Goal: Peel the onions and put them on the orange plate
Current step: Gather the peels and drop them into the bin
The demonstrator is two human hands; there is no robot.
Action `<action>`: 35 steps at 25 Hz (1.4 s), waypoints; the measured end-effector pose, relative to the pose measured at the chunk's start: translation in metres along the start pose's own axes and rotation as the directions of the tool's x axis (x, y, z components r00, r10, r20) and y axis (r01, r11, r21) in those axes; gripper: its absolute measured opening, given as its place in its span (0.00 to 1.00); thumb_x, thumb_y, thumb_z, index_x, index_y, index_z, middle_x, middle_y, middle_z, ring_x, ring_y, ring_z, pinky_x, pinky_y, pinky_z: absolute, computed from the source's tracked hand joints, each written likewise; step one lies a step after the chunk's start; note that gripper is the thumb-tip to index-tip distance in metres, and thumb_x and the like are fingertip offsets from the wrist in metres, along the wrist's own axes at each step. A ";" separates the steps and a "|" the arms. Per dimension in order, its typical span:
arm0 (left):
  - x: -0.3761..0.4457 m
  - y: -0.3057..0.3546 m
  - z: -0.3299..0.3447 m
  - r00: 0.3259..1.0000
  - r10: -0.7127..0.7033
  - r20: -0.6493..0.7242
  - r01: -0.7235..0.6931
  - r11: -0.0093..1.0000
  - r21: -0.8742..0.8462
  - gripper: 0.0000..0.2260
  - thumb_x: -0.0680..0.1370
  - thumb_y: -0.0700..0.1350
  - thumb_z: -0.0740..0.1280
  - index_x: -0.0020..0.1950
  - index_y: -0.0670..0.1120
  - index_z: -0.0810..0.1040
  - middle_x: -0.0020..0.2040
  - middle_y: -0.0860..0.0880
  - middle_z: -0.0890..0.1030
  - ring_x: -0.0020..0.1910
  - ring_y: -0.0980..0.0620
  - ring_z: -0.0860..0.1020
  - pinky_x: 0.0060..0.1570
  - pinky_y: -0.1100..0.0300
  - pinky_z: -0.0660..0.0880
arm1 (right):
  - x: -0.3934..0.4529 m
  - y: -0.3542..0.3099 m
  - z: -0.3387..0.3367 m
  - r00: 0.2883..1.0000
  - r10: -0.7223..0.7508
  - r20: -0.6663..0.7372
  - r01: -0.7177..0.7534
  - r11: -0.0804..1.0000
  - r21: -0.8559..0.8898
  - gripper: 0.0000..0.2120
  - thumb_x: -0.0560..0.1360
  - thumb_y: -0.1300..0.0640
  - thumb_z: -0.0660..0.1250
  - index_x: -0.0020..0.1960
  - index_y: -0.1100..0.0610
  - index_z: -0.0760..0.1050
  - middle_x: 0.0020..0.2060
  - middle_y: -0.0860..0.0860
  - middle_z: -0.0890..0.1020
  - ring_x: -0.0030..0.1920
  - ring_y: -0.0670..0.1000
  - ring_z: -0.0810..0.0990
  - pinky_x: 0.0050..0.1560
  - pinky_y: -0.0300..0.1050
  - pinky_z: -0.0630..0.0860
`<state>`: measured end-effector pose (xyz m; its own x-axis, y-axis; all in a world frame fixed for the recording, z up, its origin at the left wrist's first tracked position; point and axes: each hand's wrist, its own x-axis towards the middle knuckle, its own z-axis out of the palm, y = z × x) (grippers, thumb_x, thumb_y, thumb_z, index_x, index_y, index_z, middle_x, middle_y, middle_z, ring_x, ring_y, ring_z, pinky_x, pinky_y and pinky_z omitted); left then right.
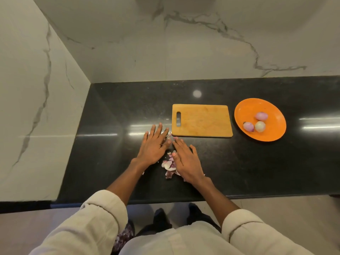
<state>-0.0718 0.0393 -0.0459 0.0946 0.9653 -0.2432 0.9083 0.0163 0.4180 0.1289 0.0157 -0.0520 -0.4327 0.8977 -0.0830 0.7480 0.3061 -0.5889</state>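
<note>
Three peeled onions (255, 122) lie on the orange plate (244, 109) at the right of the black counter. A heap of purple and white onion peels (168, 165) sits on the counter near the front edge. My left hand (153, 144) lies flat on the counter with straight fingers, left of the peels. My right hand (185, 159) lies flat too, fingers straight, on the right side of the heap and partly over it. The fingertips of both hands nearly meet above the peels. Neither hand holds anything.
A wooden cutting board (202, 120) with a handle slot lies between my hands and the plate. Marble walls close the counter (114, 107) at the back and left. The counter's front edge runs just below my wrists.
</note>
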 end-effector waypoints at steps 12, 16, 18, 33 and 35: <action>-0.032 -0.006 0.003 0.989 0.143 0.045 -0.128 0.961 -0.246 0.29 0.89 0.60 0.50 0.87 0.50 0.50 0.87 0.53 0.48 0.85 0.58 0.44 0.85 0.45 0.46 | 0.020 -0.004 -0.008 0.989 -0.085 0.119 0.061 0.979 0.196 0.23 0.88 0.52 0.55 0.82 0.49 0.65 0.82 0.44 0.65 0.83 0.41 0.55 0.83 0.54 0.53; -0.070 -0.015 -0.015 0.987 0.162 -0.001 -0.151 0.918 -0.367 0.37 0.82 0.69 0.58 0.87 0.52 0.58 0.87 0.52 0.57 0.86 0.56 0.51 0.84 0.43 0.53 | -0.004 -0.014 -0.042 0.996 -0.063 0.063 0.049 0.979 0.198 0.20 0.85 0.51 0.64 0.77 0.48 0.73 0.77 0.45 0.72 0.79 0.44 0.65 0.80 0.55 0.61; -0.088 -0.020 -0.031 0.986 0.102 -0.130 -0.128 0.968 -0.218 0.41 0.79 0.71 0.63 0.86 0.52 0.60 0.86 0.51 0.60 0.85 0.51 0.56 0.83 0.42 0.57 | -0.016 -0.014 -0.069 0.997 0.048 -0.058 -0.041 0.992 0.122 0.24 0.82 0.46 0.70 0.77 0.48 0.73 0.76 0.47 0.74 0.76 0.47 0.68 0.77 0.52 0.65; -0.104 0.035 -0.005 0.978 -0.198 0.071 0.210 0.952 -0.222 0.51 0.66 0.55 0.86 0.81 0.47 0.61 0.73 0.43 0.68 0.70 0.34 0.75 0.66 0.39 0.76 | -0.030 -0.039 -0.044 0.900 0.346 0.265 -0.326 0.938 -0.118 0.48 0.68 0.56 0.84 0.79 0.57 0.61 0.71 0.59 0.66 0.69 0.66 0.75 0.67 0.60 0.77; -0.098 0.037 -0.009 0.981 -0.172 0.093 0.192 0.943 -0.271 0.56 0.64 0.53 0.87 0.83 0.48 0.57 0.74 0.44 0.64 0.71 0.34 0.73 0.69 0.39 0.75 | -0.028 -0.037 -0.050 0.899 0.338 0.279 -0.344 0.939 -0.030 0.51 0.65 0.55 0.86 0.80 0.55 0.61 0.70 0.56 0.66 0.70 0.63 0.74 0.67 0.60 0.78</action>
<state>-0.0509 -0.0524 0.0011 -0.0257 0.9195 -0.3922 0.7644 0.2709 0.5850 0.1382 -0.0048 0.0119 -0.2765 0.8217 -0.4984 0.8661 -0.0117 -0.4997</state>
